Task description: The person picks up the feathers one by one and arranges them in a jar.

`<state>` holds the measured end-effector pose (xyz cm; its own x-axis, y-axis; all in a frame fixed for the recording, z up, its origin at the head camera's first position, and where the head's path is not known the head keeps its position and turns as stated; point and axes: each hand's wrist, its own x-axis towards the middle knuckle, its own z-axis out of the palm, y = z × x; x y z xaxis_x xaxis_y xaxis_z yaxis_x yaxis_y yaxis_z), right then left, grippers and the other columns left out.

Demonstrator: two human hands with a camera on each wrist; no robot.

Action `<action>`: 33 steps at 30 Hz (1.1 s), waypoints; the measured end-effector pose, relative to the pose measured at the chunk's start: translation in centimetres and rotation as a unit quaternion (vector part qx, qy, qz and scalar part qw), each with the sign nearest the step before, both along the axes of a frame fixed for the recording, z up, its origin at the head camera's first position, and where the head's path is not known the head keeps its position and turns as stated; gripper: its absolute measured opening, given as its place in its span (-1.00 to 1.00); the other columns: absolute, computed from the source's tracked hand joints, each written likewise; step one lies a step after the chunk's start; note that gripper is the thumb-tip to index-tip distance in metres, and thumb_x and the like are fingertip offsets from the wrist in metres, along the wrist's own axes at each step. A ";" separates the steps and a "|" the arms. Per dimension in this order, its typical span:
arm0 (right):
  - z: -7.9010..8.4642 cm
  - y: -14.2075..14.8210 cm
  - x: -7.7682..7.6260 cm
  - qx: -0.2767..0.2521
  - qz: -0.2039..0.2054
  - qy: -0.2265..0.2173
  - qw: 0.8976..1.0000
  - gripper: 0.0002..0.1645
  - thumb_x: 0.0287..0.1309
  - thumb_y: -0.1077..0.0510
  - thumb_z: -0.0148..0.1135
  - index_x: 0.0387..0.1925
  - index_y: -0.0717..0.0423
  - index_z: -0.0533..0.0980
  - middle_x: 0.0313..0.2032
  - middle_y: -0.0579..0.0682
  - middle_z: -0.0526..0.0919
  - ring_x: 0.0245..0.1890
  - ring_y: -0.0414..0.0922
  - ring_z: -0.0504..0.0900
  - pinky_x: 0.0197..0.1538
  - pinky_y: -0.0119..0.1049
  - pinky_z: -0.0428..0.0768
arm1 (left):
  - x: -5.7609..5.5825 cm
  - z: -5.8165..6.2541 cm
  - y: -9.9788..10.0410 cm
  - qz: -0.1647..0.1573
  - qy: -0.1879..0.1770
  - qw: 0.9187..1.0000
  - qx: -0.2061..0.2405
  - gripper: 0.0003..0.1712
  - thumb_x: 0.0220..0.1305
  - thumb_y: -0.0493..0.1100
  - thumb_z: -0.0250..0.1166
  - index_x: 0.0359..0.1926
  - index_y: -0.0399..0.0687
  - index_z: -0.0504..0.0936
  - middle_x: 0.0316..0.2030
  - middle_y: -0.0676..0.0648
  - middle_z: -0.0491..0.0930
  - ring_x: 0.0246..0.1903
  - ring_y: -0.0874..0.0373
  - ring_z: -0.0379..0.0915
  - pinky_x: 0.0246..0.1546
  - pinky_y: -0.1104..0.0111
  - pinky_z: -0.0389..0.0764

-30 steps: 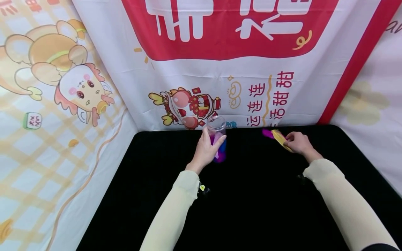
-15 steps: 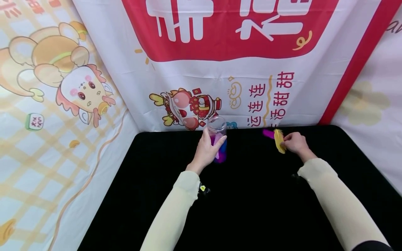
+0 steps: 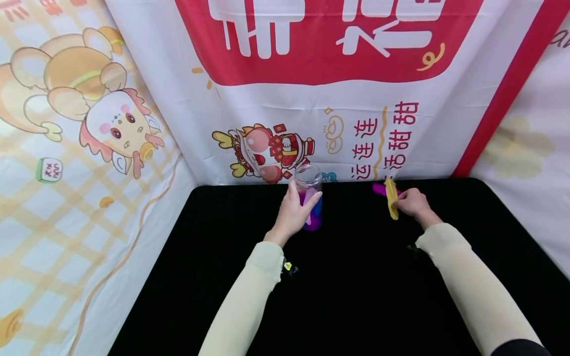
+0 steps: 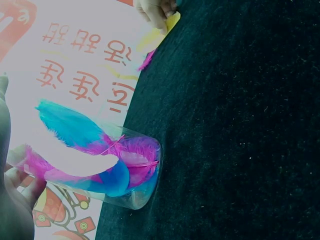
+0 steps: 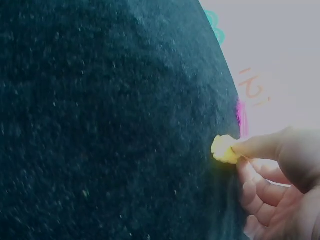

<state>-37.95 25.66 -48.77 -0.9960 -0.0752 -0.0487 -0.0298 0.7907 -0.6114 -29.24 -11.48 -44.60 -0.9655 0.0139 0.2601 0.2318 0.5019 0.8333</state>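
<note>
My left hand (image 3: 291,215) grips a clear plastic jar (image 3: 308,177) standing near the back of the black table. Inside the jar, blue, magenta and white feathers (image 4: 137,162) show in the left wrist view. Over to the right, my right hand (image 3: 413,203) pinches a yellow feather (image 3: 392,199) between thumb and forefinger. Seen from the right wrist, the yellow feather (image 5: 225,149) points end-on beyond the fingertips. Behind it a magenta feather (image 3: 380,189) lies by the table's back edge, partly covered by the yellow one.
A black cloth (image 3: 347,282) covers the tabletop. White printed fabric (image 3: 338,99) hangs right behind its back edge, and a patterned sheet (image 3: 58,207) hangs along the left side. A dark band circles each wrist below the cuff.
My right hand has moved left with the yellow feather, which has turned from slanted to nearly upright in the head view. The left hand and jar have stayed in place.
</note>
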 end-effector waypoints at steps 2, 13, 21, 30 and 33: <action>0.0 -0.3 0.0 -0.021 0.003 -0.007 1.000 -0.68 0.17 0.15 0.38 -0.22 0.40 0.68 -0.33 0.18 0.72 -0.24 0.14 0.62 -0.17 -0.08 0.58 | 0.0 0.0 -0.1 -0.001 -0.001 1.000 -0.001 0.01 0.25 0.55 0.18 0.47 0.14 0.08 0.32 -0.10 0.38 0.23 0.02 0.44 0.32 0.03 0.43; 1.0 -2.3 0.9 -0.197 0.030 -0.081 0.977 -0.65 0.30 0.24 0.29 -0.04 0.50 0.54 -0.56 -0.06 0.60 -0.55 -0.21 0.53 -0.47 -0.33 0.53 | 0.2 0.0 -0.2 -0.006 -0.015 1.000 0.005 0.01 0.25 0.55 0.17 0.47 0.15 0.08 0.33 -0.10 0.37 0.24 0.01 0.42 0.32 0.01 0.42; 1.3 -3.3 1.2 -0.309 0.054 -0.116 0.942 -0.67 0.37 0.31 0.22 0.00 0.54 0.43 -0.45 -0.06 0.66 -0.44 -0.24 0.64 -0.29 -0.37 0.69 | 0.1 0.1 -0.2 -0.004 -0.012 1.000 0.005 0.04 0.24 0.56 0.18 0.50 0.14 0.06 0.35 -0.10 0.36 0.27 0.00 0.41 0.34 -0.01 0.40; 1.7 -4.3 1.5 -0.343 0.077 -0.110 0.929 -0.66 0.34 0.35 0.25 0.01 0.57 0.42 -0.37 0.00 0.72 -0.36 -0.23 0.71 -0.22 -0.35 0.71 | 0.0 0.0 -0.1 -0.008 -0.016 1.000 0.007 0.02 0.26 0.54 0.17 0.51 0.22 0.00 0.38 -0.08 0.34 0.30 0.02 0.39 0.36 0.00 0.38; 1.9 -4.7 1.6 -0.342 0.081 -0.105 0.930 -0.64 0.33 0.34 0.28 0.01 0.56 0.45 -0.35 0.01 0.74 -0.35 -0.23 0.71 -0.20 -0.29 0.72 | 0.0 0.0 -0.1 -0.007 -0.014 1.000 0.004 0.02 0.26 0.54 0.17 0.51 0.22 0.01 0.38 -0.08 0.34 0.30 0.02 0.39 0.37 0.00 0.38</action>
